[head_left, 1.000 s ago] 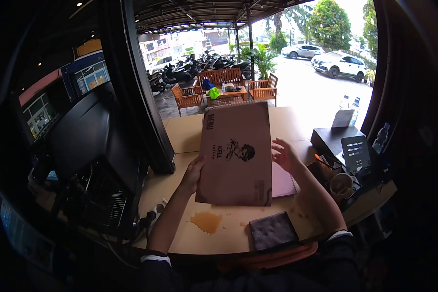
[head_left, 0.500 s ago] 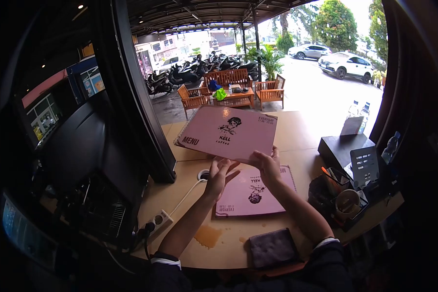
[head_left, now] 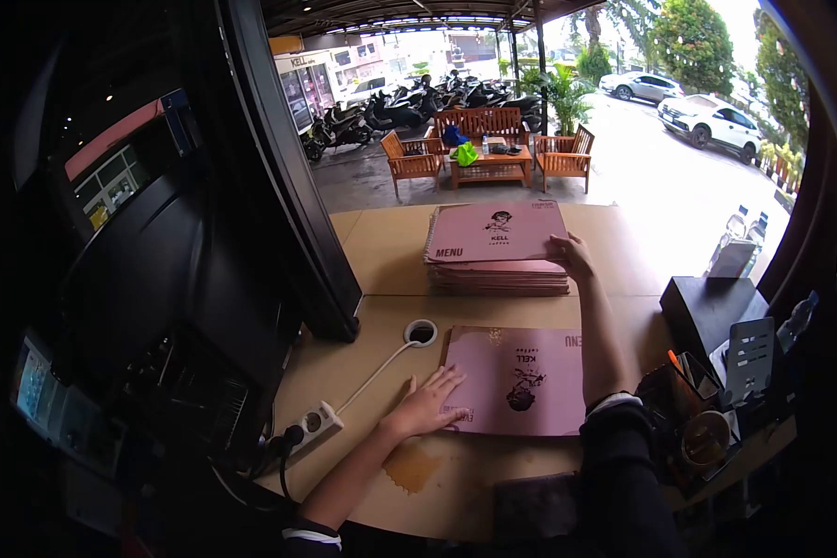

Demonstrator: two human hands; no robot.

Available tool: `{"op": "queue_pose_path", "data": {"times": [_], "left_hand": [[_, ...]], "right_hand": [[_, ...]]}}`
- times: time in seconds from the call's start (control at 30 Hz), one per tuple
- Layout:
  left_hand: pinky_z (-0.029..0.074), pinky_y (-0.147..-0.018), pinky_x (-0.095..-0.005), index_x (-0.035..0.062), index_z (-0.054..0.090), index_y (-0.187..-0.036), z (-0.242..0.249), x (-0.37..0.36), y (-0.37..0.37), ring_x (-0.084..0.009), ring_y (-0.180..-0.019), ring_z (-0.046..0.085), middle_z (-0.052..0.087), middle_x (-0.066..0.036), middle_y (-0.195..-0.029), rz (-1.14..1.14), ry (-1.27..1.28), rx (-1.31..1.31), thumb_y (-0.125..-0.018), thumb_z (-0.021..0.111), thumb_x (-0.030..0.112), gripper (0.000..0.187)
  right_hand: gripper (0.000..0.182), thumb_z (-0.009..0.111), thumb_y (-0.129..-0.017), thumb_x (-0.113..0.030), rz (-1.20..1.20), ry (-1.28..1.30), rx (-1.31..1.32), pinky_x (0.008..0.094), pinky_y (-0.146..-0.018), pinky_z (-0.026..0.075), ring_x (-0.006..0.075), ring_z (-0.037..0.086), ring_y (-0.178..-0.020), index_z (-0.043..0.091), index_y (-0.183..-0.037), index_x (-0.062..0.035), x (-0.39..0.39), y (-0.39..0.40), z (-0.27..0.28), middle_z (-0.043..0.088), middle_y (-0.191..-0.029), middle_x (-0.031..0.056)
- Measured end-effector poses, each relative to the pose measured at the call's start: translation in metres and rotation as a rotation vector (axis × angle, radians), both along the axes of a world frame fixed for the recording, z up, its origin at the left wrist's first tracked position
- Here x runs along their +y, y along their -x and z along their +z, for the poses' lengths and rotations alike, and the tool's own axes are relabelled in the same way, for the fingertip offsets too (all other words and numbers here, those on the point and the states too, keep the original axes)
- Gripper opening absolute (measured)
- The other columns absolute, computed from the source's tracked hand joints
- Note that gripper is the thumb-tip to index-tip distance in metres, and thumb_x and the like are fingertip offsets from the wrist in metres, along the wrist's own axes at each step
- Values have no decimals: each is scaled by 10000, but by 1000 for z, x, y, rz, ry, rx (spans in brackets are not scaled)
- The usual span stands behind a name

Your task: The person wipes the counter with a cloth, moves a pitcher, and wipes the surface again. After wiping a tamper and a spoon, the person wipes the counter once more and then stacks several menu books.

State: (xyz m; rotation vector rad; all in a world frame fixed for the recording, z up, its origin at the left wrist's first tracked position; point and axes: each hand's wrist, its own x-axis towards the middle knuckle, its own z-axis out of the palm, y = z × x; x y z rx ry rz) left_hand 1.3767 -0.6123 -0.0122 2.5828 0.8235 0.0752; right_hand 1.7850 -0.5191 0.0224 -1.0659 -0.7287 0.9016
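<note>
A pile of pink spiral-bound menus lies at the far side of the counter. On top of it is a menu with "KELL coffee" and a drawn figure printed on its cover. My right hand pinches that top menu at its near right corner. Closer to me, another pink menu lies flat with its print upside down to me. My left hand rests on its left edge with the fingers stretched out. My right forearm hides part of this menu's right side.
A brown spill and a dark folded cloth are near the front edge. A white power strip and a cable hole lie left. At the right stand a black box and a holder with a cup.
The menu that both hands held in the air is now on the far pile, with my right hand still on it. My left hand has let go and come down to the nearer menu.
</note>
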Motion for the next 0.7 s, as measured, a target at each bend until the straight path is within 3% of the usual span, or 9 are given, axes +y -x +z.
{"op": "queue_pose_path", "data": {"times": [0.07, 0.13, 0.27, 0.37, 0.47, 0.57, 0.6, 0.7], "left_hand": [[126, -1003, -640, 141, 314, -1357, -1, 1, -1, -267, -1336, 195, 223, -93, -1443, 2, -25, 31, -817, 515, 514, 686], [132, -996, -645, 156, 306, -1362, -3, 3, 0, -259, -1338, 192, 217, -87, -1446, -16, -33, 53, -804, 527, 535, 710], [134, -999, -643, 156, 309, -1360, 1, 3, -2, -255, -1334, 203, 217, -78, -1447, -14, -38, 85, -788, 532, 557, 733], [142, -1002, -637, 152, 314, -1356, 3, 4, -4, -263, -1329, 215, 219, -76, -1446, -20, -50, 100, -776, 531, 572, 748], [155, -1005, -627, 149, 312, -1355, 2, 4, -5, -271, -1325, 223, 220, -85, -1445, -32, -62, 114, -770, 533, 579, 759], [174, -1008, -611, 144, 323, -1344, 2, 7, -6, -278, -1325, 223, 221, -96, -1443, -45, -74, 116, -767, 539, 578, 754], [180, -1009, -605, 137, 330, -1336, 4, 7, -6, -279, -1325, 222, 221, -99, -1443, -37, -48, 115, -764, 541, 581, 754], [215, -1011, -574, 119, 347, -1315, 6, 8, -7, -285, -1317, 241, 234, -105, -1437, -56, -32, 92, -759, 544, 587, 752]], "right_hand": [[243, 613, -788, -131, -31, 94, -74, 326, -573, 547, 201, 634, -699, 579, -997, -11, 13, -4, -7, 625, -796, 123], [248, 619, -787, -187, -468, 479, -904, 360, -666, 522, 239, 642, -737, 618, -973, -23, 34, -7, -19, 653, -874, 140], [301, 621, -778, -252, -604, 444, -920, 370, -770, 489, 290, 632, -816, 628, -992, -41, 42, -2, -31, 633, -987, 166], [352, 622, -767, -272, -297, 563, -1106, 366, -850, 455, 294, 571, -997, 620, -1019, -26, 35, 3, -27, 619, -1017, 180], [403, 613, -756, -248, -297, 498, -1272, 380, -886, 434, 309, 505, -1097, 582, -1082, -14, 28, 10, -30, 562, -1120, 197], [484, 613, -740, -269, -362, 529, -1371, 390, -917, 414, 326, 447, -1154, 534, -1143, -13, -9, 42, 5, 472, -1216, 213], [518, 615, -742, -278, -287, 576, -1331, 384, -932, 409, 330, 455, -1145, 503, -1170, -8, -23, 50, 19, 419, -1261, 219], [500, 624, -753, -273, -179, 745, -1336, 387, -937, 406, 325, 453, -1147, 510, -1164, -12, -68, 72, 32, 431, -1252, 217]]}}
